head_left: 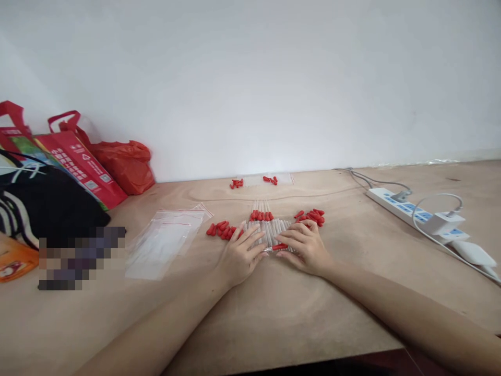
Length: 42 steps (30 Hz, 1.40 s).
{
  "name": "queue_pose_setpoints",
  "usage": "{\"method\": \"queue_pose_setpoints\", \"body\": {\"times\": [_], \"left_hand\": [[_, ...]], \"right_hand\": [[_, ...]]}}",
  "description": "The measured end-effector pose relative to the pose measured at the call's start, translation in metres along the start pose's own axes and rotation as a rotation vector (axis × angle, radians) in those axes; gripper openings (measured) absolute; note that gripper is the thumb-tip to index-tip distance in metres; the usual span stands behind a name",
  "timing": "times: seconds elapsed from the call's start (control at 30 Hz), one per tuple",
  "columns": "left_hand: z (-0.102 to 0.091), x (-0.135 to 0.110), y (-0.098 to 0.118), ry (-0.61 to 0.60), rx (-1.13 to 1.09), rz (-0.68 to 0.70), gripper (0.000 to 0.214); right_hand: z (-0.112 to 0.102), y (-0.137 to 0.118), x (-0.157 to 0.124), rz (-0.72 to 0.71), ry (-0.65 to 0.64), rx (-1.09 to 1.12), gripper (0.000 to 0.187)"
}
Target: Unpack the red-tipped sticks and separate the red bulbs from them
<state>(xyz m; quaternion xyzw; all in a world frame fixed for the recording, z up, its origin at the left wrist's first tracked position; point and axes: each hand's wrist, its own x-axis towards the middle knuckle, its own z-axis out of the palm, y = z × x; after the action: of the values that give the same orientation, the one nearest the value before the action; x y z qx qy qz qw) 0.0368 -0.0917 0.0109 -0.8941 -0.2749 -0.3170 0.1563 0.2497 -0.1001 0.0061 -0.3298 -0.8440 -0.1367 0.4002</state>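
My left hand and my right hand lie flat on a row of clear plastic tubes on the wooden table, fingers spread and pointing toward each other. A capped tube with a red cap lies between the fingertips. Small piles of red caps sit left, behind and right of the tubes. Neither hand grips anything that I can make out.
Clear zip bags lie at left. Red shopping bags and a dark bag stand at far left. A white power strip with cables is at right. More red caps rest near the wall.
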Motion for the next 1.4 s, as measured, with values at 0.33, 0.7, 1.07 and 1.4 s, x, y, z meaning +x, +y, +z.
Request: {"method": "queue_pose_setpoints", "body": {"times": [0.33, 0.7, 1.07, 1.4], "left_hand": [[-0.003, 0.001, 0.000, -0.024, -0.131, 0.053, 0.015], [-0.006, -0.001, 0.005, -0.016, -0.199, 0.079, 0.016], [-0.008, -0.002, 0.005, -0.043, -0.232, 0.061, 0.018], [-0.013, -0.008, -0.004, 0.038, -0.167, 0.062, 0.015]], "right_hand": [[0.001, 0.000, -0.005, -0.111, 0.003, -0.148, 0.010], [-0.004, -0.002, -0.006, -0.169, 0.045, -0.057, 0.011], [-0.005, -0.001, -0.010, -0.196, -0.022, -0.035, 0.014], [-0.012, 0.005, -0.014, -0.100, 0.030, -0.017, 0.015]]}}
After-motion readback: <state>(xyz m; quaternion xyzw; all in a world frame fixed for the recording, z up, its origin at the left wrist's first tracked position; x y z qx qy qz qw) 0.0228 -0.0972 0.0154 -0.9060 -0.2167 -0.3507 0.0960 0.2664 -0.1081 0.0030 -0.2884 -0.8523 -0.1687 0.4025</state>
